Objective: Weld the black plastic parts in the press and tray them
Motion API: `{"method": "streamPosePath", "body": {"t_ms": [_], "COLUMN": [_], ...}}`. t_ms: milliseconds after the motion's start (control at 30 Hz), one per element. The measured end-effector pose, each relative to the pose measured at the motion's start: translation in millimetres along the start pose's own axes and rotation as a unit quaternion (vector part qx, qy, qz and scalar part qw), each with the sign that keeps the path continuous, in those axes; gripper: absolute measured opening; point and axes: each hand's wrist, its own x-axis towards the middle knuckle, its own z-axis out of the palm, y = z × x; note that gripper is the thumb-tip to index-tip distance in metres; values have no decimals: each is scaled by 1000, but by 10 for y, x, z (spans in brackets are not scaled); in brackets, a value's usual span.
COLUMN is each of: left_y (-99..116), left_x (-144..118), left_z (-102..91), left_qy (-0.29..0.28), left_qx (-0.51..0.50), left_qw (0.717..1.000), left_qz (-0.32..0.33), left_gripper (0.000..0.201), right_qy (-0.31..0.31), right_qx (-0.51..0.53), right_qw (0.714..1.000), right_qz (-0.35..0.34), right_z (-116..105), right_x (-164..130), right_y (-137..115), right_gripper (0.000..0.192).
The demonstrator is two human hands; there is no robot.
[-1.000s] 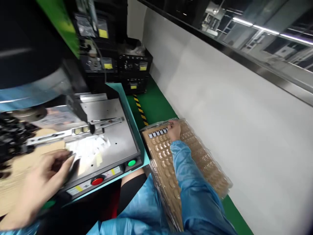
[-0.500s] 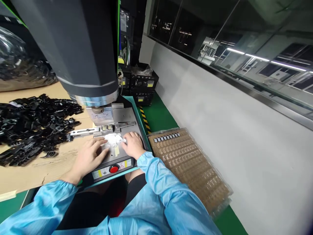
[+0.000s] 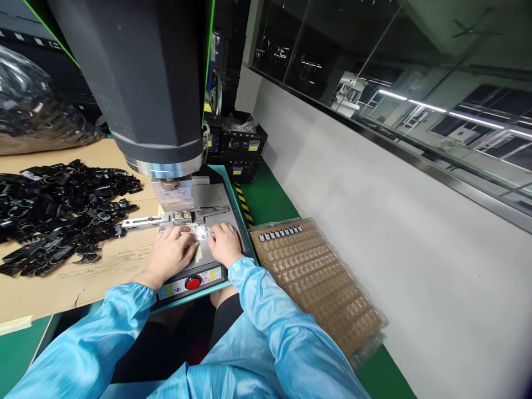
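**Hands under the press head, small white part between the fingers**

I judged the main hazard to be the one big press head [image 3: 137, 83], which hung directly above the fixture while both hands lay on the steel base plate [image 3: 216, 202] just below it. Were it to come down with fingers there, they could be pinched. The one red button [image 3: 193, 283] sat on the front panel near the left wrist, so I thought a stray sleeve might knock it.

To the left, the single heap of black plastic parts [image 3: 58, 210] was too tangled for me to count; it spread close to the fixture bar [image 3: 145, 223], and a loose piece could slide onto the plate. To the right lay a stack of tan blister trays [image 3: 316, 277], the number of layers unclear, with one row of about eight small pieces [image 3: 280, 233] along the far edge.

My left hand [image 3: 172, 252] was curled, fingertips on the small white part [image 3: 200, 233], which rested on the plate just before the fixture. My right hand [image 3: 224, 244] pinched the same part from the other side. I counted one such part, though glare made that uncertain; a slack pinch could leave it seated crooked.
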Motion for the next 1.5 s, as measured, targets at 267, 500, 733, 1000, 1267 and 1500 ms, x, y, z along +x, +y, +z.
{"method": "streamPosePath", "body": {"t_ms": [267,500,733,1000,1267,1500], "left_y": [97,109,161,260,70,-551], "left_x": [181,160,110,1,-166,61], "left_z": [17,11,4,-60,-350,-437], "left_qy": [-19,-22,-41,-56,-18,128], "left_qx": [38,47,14,-83,-237,-162], "left_qw": [999,999,999,994,971,975], "left_qz": [14,3,25,39,24,-88], "left_gripper": [39,39,34,20,25,37], "right_qy": [14,18,22,29,45,73], "right_qx": [1,-5,-3,2,30,17], "right_qw": [1000,999,999,999,994,997], "right_qz": [6,29,26,35,98,9], "right_z": [22,26,26,14,-60,-98], "right_x": [-25,-41,-42,-32,-47,230], "right_y": [13,1,6,-9,42,-120], "right_gripper": [5,3,3,4,9,20]}}
